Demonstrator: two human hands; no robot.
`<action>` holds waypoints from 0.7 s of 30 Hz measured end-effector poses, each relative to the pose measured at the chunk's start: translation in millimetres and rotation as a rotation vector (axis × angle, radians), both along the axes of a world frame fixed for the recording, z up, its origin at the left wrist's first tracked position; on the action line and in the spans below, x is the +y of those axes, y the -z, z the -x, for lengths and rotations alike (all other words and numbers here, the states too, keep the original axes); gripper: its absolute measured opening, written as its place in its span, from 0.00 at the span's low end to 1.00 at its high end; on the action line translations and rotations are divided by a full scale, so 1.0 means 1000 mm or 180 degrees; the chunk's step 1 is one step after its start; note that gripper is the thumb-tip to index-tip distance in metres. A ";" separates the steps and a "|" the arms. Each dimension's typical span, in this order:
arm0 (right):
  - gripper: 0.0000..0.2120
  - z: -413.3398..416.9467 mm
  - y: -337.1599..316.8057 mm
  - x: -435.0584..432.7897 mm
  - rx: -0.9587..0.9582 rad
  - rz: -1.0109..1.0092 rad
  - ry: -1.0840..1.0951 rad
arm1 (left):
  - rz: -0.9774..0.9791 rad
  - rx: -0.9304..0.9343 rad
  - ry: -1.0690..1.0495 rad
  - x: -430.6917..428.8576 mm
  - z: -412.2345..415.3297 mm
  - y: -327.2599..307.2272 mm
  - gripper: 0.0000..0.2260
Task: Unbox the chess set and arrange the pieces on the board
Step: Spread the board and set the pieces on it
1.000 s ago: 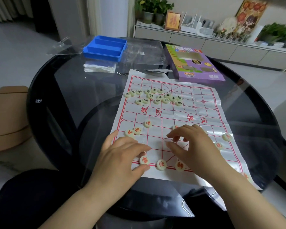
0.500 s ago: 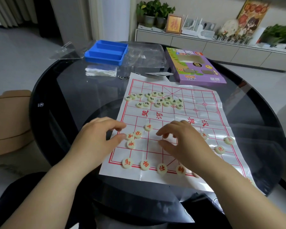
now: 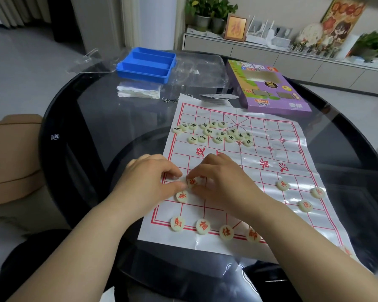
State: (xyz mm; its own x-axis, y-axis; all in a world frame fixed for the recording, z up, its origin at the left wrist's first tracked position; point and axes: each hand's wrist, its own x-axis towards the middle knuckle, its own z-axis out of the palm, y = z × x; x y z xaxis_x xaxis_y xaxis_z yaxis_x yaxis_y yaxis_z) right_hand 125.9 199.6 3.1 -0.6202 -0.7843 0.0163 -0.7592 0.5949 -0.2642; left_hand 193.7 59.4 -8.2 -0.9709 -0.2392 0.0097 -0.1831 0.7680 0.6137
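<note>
Half a second ago our right hand (image 3: 223,182) was over the middle of the board (image 3: 255,149). Now it has slid across to meet our left hand (image 3: 151,177) above the loose pieces by the board's left margin, on the half toward the near edge of the tabletop (image 3: 85,127). The right thumb and forefinger curl round one red piece (image 3: 192,182) and pinch it. The left fingers (image 3: 172,173) are curled with their tips drawn together at its rim, and we cannot tell whether they hold anything underneath. A second loose piece (image 3: 182,196) lies just beside it, nearer us. The back row (image 3: 203,226) shows four red discs lined up along the board's near line, so we judge the red side is partly set and this piece goes next. The pieces are small cream discs with painted characters. The black pieces (image 3: 214,132) sit in an unsorted cluster toward the far edge, near the purple box (image 3: 268,88).
</note>
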 end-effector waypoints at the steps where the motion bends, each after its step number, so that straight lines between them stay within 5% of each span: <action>1: 0.14 0.000 0.000 0.000 0.0016 -0.0007 0.0023 | 0.0000 -0.0035 0.0025 -0.001 0.002 -0.001 0.14; 16: 0.14 -0.003 0.001 0.034 0.0068 0.0017 0.0368 | 0.0407 -0.0197 0.0256 -0.006 0.008 -0.013 0.11; 21: 0.13 -0.008 0.003 0.044 0.0033 0.0079 0.0698 | -0.0033 -0.0107 0.0224 -0.007 0.010 -0.004 0.16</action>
State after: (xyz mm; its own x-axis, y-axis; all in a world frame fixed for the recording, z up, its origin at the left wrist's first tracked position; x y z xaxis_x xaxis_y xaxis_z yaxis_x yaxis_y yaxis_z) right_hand 134.1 243.2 -0.2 -0.7756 -0.6299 0.0410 -0.6150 0.7395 -0.2738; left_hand 183.8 52.9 -4.2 -0.9851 -0.1703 -0.0252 -0.1495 0.7733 0.6162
